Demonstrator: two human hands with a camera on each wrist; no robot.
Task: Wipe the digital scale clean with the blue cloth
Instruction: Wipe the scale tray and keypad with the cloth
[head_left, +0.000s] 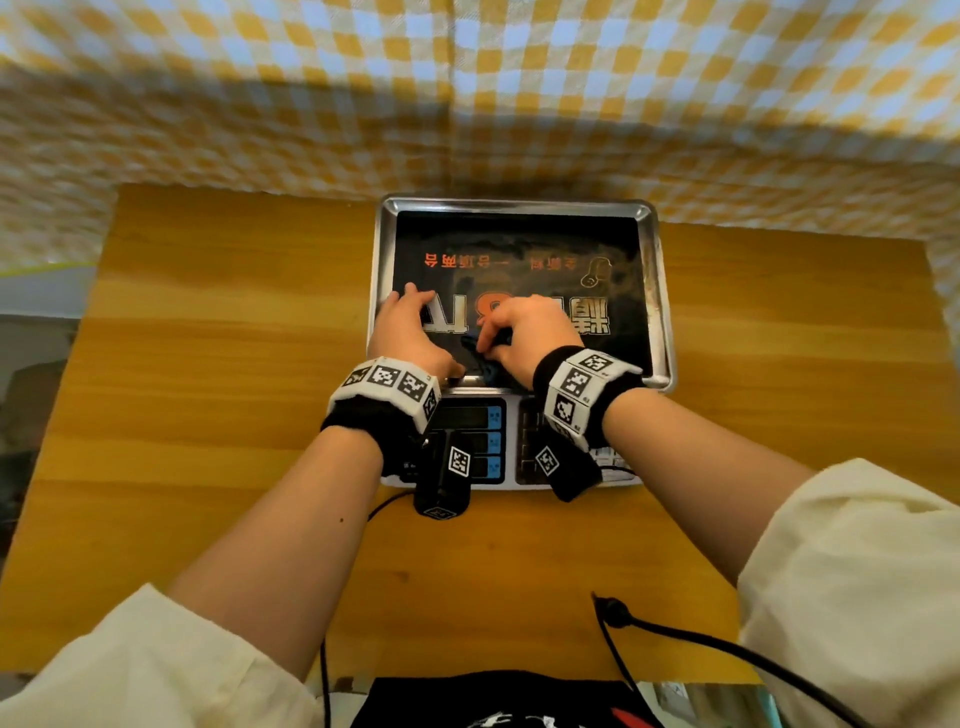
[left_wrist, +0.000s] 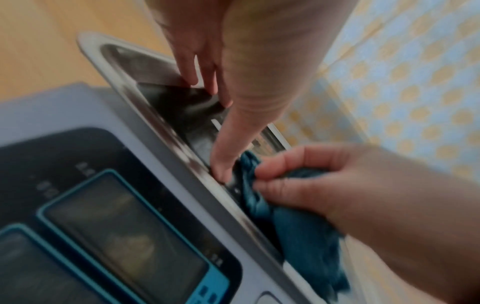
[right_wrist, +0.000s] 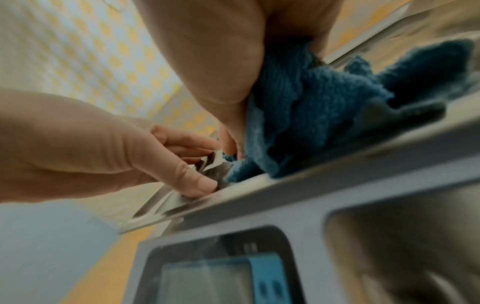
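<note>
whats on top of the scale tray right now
On the tray lie a black printed sheet, the blue cloth held by the right hand, and the left hand. Hands cover the sheet's near part.

Wooden worktop (head_left: 223, 395), warm orange-brown with streaky grain, running up to a wall hung with yellow, white and pale-blue checked cloth (head_left: 311, 88). Vertical seam in that cloth near the middle. Grey, dim stuff past the worktop's left edge, too blurry to make out. Black cable (head_left: 691, 636) trailing over the near right part. Soft, even light, no harsh shadows.
</note>
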